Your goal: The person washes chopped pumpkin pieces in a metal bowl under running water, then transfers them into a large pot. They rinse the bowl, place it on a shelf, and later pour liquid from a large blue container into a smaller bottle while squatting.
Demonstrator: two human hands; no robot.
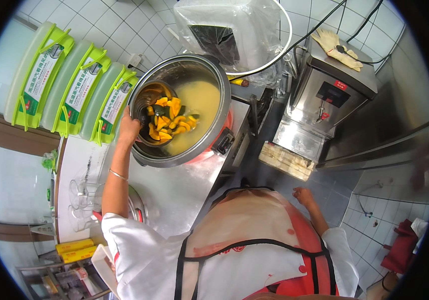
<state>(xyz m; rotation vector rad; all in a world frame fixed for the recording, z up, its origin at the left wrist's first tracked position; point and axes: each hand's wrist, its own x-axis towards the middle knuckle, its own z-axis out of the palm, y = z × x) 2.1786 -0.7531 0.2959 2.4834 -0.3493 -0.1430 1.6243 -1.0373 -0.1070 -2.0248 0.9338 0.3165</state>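
Note:
My left hand (129, 128) grips the rim of a round metal bowl (147, 93), which is tilted over the left side of a large electric cooker pot (184, 162). Cut pieces of orange pumpkin with dark green rind (165, 120) lie in the bowl and spill over its lower edge. Some of them touch the pale yellow liquid (201, 101) in the pot. The pot has a dark rim and a red outer body, with a control panel (223, 141) at its front. Low beside my apron, my right hand (303, 196) hangs with loosely curled fingers and nothing visible in it.
The pot stands on a steel counter (173, 195). Green lidded containers (96, 101) line its left. Glass jugs (81, 195) stand nearer me. Behind is a plastic-covered appliance (233, 33). On the right, a steel water dispenser (327, 90) carries gloves (336, 48).

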